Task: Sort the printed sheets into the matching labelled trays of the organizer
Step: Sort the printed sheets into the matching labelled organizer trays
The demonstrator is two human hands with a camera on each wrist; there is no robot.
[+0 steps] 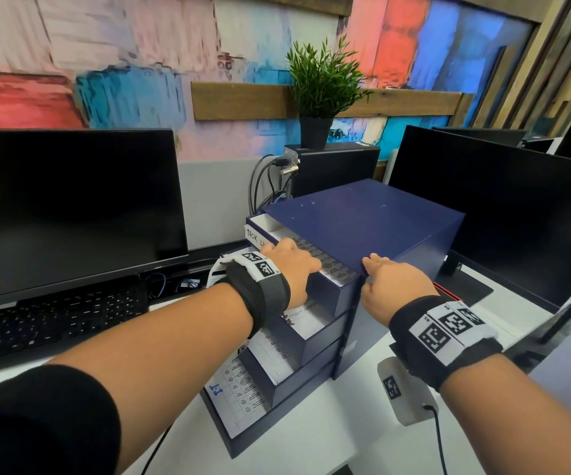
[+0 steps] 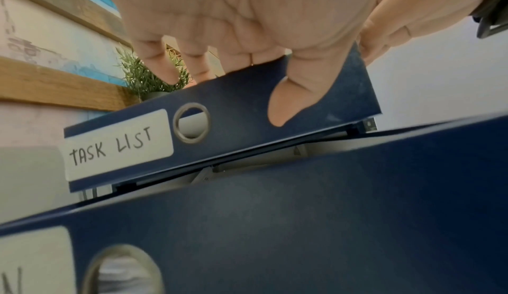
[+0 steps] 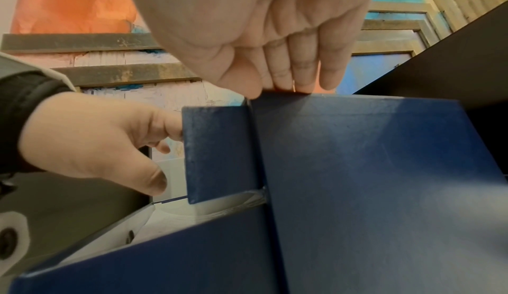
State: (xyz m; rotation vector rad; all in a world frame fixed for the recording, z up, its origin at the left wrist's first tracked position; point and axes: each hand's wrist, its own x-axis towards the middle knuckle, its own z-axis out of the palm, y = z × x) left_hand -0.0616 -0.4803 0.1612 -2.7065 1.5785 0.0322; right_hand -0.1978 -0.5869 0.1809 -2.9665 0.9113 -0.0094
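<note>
Organizer (image 1: 363, 221), a dark-blue cardboard drawer cabinet standing on the white counter (image 1: 311, 437), with four trays drawn out in steps. Left hand (image 1: 289, 265) is gripping the front wall of the top tray (image 2: 225, 122), labelled "TASK LIST" (image 2: 117, 144): thumb curled down over the outer face, fingers hooked inside. Right hand (image 1: 394, 282) is resting with straight fingers on the cabinet's near top corner, apparently steadying it. A printed sheet (image 1: 325, 262), white with dense rows of small dark text, is lying flat in this top tray, its long axis running along the tray's sliding direction, straight ahead of the left hand, which is the nearer one. Lower trays are also holding printed sheets, the lowest sheet (image 1: 239, 392) marked "1:1". Pushing this tray inward would probably be next.
</note>
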